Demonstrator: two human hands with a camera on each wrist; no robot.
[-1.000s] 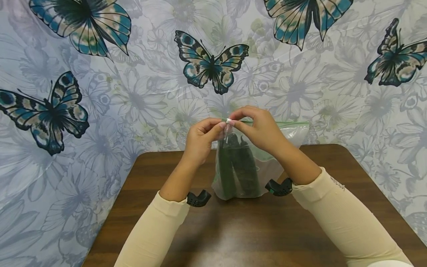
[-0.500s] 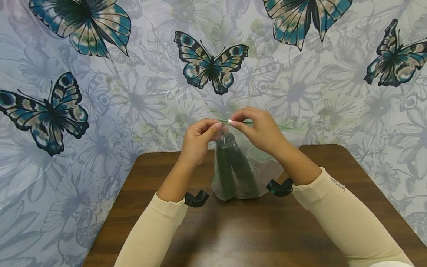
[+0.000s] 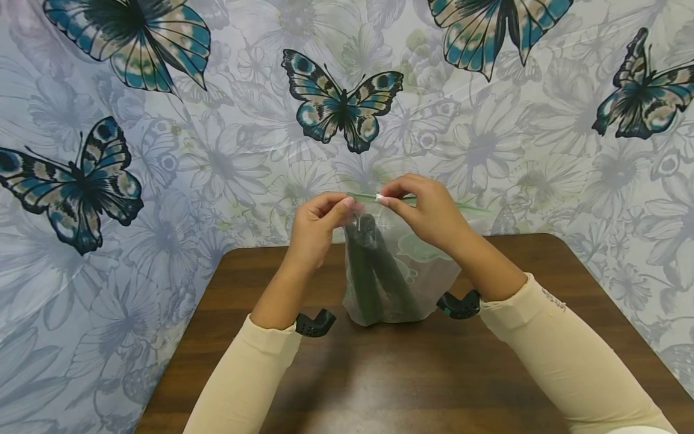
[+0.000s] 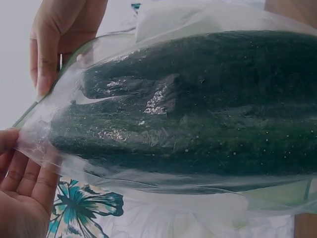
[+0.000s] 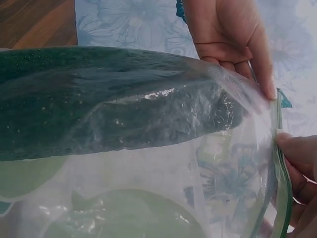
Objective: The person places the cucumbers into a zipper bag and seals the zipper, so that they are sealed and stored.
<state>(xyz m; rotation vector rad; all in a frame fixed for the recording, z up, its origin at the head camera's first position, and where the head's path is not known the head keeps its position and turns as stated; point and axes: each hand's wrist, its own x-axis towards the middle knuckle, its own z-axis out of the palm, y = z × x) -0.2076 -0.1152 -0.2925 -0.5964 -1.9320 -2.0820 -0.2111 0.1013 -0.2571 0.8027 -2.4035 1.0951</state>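
A clear zip-top bag stands upright on the table, its green zip strip running along the top. Inside lean two dark green vegetables that look like cucumbers, their rounded ends near the bag's mouth. My left hand pinches the top left corner of the bag between thumb and fingers. A short way to the right, my right hand pinches the zip at a small white slider. In the right wrist view, the right thumb presses the strip from the side. Part of the zip is hidden behind the right hand.
The brown wooden table has rounded far corners. Right behind it hangs a floral cloth with teal butterflies. Black wrist cameras sit on both forearms, close to the bag's lower sides.
My left hand has shifted left, drawing the bag's corner with it. The right hand and slider have edged right, so more green zip shows between the hands.
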